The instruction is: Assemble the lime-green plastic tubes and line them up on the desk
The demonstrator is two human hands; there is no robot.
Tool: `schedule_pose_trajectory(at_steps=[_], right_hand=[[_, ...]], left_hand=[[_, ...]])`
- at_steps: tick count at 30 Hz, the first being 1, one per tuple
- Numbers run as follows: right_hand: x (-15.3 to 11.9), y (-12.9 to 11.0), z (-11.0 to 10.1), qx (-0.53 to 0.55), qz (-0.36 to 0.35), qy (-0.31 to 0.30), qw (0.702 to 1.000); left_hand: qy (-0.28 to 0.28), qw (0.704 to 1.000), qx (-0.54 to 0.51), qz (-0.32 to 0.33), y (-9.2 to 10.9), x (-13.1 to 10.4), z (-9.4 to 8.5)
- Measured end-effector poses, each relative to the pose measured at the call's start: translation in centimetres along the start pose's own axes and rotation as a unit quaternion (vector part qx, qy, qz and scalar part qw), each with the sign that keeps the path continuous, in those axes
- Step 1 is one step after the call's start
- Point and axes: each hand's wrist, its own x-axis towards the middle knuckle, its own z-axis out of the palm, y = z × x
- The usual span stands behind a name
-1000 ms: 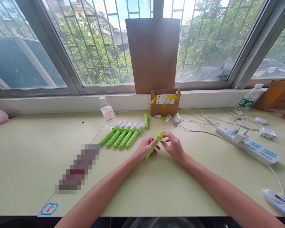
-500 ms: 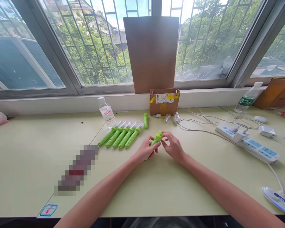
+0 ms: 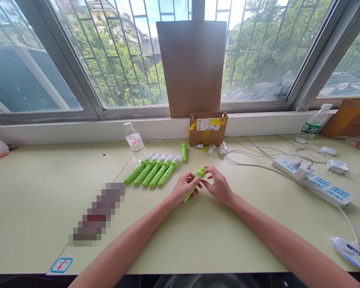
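The green tube point(image 3: 195, 183) has tipped lower since half a second ago, its bottom end showing below the left hand point(image 3: 184, 188) again. Both hands meet over the surface point(image 3: 198, 236): the left grips the tube's body, while the right hand point(image 3: 218, 185) pinches its yellow-ringed top.

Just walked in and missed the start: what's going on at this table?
A person sits at a table by the window. Their left hand grips a green brush by its handle, while the right hand pinches its head. Beside them, five more brushes lie in a row near a water bottle. A small cardboard box and clear caps sit farther back.
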Motion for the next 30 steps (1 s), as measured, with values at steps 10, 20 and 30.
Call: schedule_pose_trajectory(at_steps=[10,20,30], right_hand=[[0.16,0.01,0.07,0.016,0.007,0.007,1.0],[0.2,0.1,-0.16,0.018,-0.003,0.017,1.0],[0.2,-0.3,-0.28,0.023,-0.006,0.021,0.999]], left_hand=[[-0.038,0.999,-0.009,-0.001,0.25,-0.07,0.14],[-0.058,0.998,0.02,-0.009,0.53,-0.2,0.0],[-0.045,0.999,0.01,-0.005,0.13,-0.23,0.13]])
